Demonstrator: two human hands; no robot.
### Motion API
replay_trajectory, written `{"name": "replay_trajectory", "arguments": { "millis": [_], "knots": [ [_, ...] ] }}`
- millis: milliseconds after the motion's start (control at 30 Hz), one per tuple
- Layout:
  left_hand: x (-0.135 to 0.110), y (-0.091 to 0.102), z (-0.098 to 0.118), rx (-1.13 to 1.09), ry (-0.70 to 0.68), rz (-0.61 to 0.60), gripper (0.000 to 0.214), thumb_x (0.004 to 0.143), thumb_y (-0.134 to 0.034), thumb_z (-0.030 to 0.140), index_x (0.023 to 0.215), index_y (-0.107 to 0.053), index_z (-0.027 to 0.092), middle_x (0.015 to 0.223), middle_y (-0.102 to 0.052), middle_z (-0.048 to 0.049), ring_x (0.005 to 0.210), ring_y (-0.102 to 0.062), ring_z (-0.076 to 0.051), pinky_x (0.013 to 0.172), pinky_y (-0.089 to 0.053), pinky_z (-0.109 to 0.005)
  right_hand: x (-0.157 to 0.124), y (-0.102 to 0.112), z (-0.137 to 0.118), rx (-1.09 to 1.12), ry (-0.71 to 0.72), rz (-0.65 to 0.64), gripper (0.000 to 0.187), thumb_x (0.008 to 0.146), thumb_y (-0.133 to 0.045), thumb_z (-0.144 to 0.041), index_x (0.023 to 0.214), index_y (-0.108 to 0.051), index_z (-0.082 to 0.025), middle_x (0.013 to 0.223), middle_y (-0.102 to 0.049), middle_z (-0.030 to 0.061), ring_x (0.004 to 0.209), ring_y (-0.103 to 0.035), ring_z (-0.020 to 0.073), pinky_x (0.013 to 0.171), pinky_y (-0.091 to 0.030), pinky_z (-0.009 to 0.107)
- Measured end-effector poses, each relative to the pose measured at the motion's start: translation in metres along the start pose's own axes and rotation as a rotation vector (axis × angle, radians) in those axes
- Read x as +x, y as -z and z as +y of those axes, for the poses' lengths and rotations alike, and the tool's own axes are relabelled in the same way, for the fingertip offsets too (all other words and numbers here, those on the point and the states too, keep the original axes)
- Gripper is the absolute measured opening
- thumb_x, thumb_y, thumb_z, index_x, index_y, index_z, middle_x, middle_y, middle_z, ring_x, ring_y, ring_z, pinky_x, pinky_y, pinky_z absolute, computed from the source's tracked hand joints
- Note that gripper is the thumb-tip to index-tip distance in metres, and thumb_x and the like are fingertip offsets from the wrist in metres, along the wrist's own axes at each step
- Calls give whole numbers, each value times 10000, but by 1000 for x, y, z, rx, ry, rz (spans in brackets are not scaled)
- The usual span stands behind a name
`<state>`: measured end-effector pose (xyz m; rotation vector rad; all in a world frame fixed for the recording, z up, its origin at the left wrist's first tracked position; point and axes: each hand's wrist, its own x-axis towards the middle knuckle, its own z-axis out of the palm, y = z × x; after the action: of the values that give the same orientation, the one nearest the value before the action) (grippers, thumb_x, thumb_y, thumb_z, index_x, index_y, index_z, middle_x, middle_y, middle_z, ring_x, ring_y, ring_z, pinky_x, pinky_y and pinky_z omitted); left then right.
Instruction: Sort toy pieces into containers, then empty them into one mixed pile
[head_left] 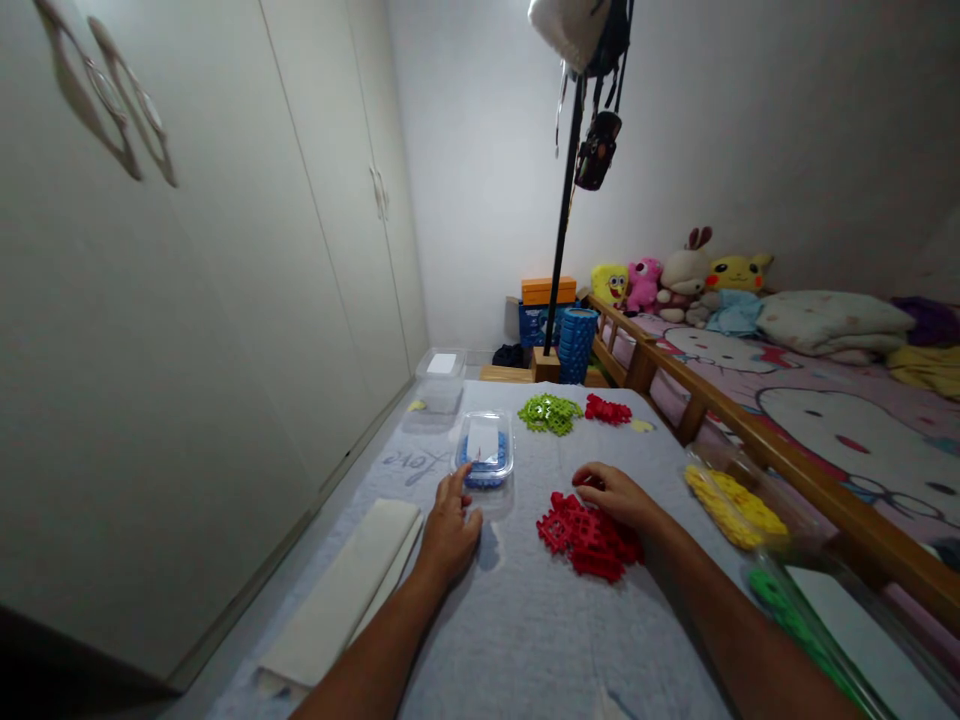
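My left hand point(450, 528) rests on the grey mat point(510, 620), its fingers loosely spread, the fingertips just short of a lidded clear box of blue pieces point(484, 450). My right hand point(611, 495) lies over the far edge of a pile of red plastic pieces point(586, 536), fingers curled down onto them; whether it grips one is hidden. Farther along the mat lie a heap of green pieces point(550, 413) and a smaller heap of red pieces point(607, 409).
A clear bag of yellow pieces point(731, 507) and a clear box with green pieces point(787, 610) sit at the right by the wooden bed rail point(750, 420). An empty clear box point(439, 380) stands at the back left. A folded cloth point(352, 580) lies left; wardrobe doors point(187, 300) line the left.
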<state>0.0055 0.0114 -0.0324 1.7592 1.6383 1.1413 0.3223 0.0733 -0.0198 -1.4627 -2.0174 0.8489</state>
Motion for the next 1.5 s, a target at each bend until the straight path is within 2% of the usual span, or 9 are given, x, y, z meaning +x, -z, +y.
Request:
{"name": "replay_trajectory", "arguments": {
  "millis": [233, 767, 1200, 1267, 1367, 1433, 1500],
  "knots": [
    [-1, 1, 1, -6, -7, 6, 689, 768, -521, 122, 1441, -434, 240, 1238, -535, -75, 920, -611, -158, 870, -526, -332, -18, -7, -20, 43, 28, -93, 271, 823, -606, -367, 967, -727, -171, 948, -748, 57, 861, -659, 219, 796, -499, 340],
    [-1, 3, 4, 4, -3, -13, 654, 791, -522, 149, 1437, -437, 212, 1295, -526, -96, 950, -629, -170, 871, -532, -335, -21, -14, -26, -64, 52, -34, 261, 837, -583, -331, 975, -739, -174, 978, -733, 76, 868, -652, 208, 799, -490, 329],
    [-1, 1, 1, -8, 10, 2, 696, 765, -529, 123, 1444, -435, 246, 1329, -526, -77, 929, -622, -146, 862, -526, -305, -20, -13, -30, -99, 79, -72, 232, 841, -600, -330, 933, -764, -193, 958, -721, 72, 877, -643, 206, 821, -482, 323],
    [-1, 2, 2, -9, 17, 4, 688, 767, -532, 130, 1440, -440, 241, 1331, -528, -81, 928, -628, -150, 850, -531, -306, -20, -13, -29, -77, 61, -77, 275, 840, -601, -331, 1019, -754, -190, 941, -713, 60, 839, -632, 194, 791, -480, 313],
    [-1, 2, 3, 3, 13, 4, 675, 778, -526, 137, 1442, -438, 223, 1308, -536, -88, 932, -628, -159, 848, -532, -312, -20, -14, -28, -46, 52, -90, 455, 841, -602, -339, 1264, -674, -189, 889, -675, 31, 757, -597, 169, 734, -472, 294],
    [-1, 2, 3, 19, 2, 8, 675, 781, -522, 138, 1446, -434, 216, 1289, -544, -87, 937, -625, -164, 863, -529, -324, -21, -14, -28, -58, 83, -99, 475, 835, -607, -338, 1284, -671, -195, 890, -654, 33, 761, -584, 167, 730, -466, 289],
    [-1, 2, 3, 33, -5, 11, 676, 778, -525, 138, 1443, -440, 225, 1274, -552, -81, 935, -626, -166, 875, -527, -333, -21, -14, -29, -84, 111, -105, 406, 828, -612, -328, 1200, -720, -207, 901, -648, 40, 783, -579, 170, 734, -459, 286]
  ]
}}
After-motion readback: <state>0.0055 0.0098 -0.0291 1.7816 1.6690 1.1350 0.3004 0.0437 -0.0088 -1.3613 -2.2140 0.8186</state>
